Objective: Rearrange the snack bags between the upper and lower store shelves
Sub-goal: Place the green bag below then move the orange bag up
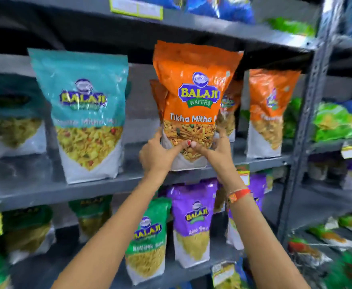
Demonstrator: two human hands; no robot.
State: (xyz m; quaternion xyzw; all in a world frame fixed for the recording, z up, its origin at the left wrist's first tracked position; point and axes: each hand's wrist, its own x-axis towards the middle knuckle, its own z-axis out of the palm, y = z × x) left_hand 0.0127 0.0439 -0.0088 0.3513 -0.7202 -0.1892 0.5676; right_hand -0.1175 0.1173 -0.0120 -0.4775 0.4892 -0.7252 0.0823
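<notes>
Both hands' grip [188, 150] clasps glossy orange pouch [194, 97]; grey metal shelf [66, 188].

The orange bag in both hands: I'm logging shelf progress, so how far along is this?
Done: can't tell from one frame. In hand: the orange bag is gripped low by the left hand and right hand at the upper shelf. Left: green bag and purple bag remain below.

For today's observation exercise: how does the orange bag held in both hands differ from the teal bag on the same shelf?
1. The orange bag is gripped low by the left hand and right hand; the teal bag stands untouched.
2. The orange bag reads Tikha Mitha; the teal bag's flavour line is blurred.
3. The orange bag has more orange bags behind it; none show behind the teal bag.
Both carry the Balaji logo and white bases.
</notes>
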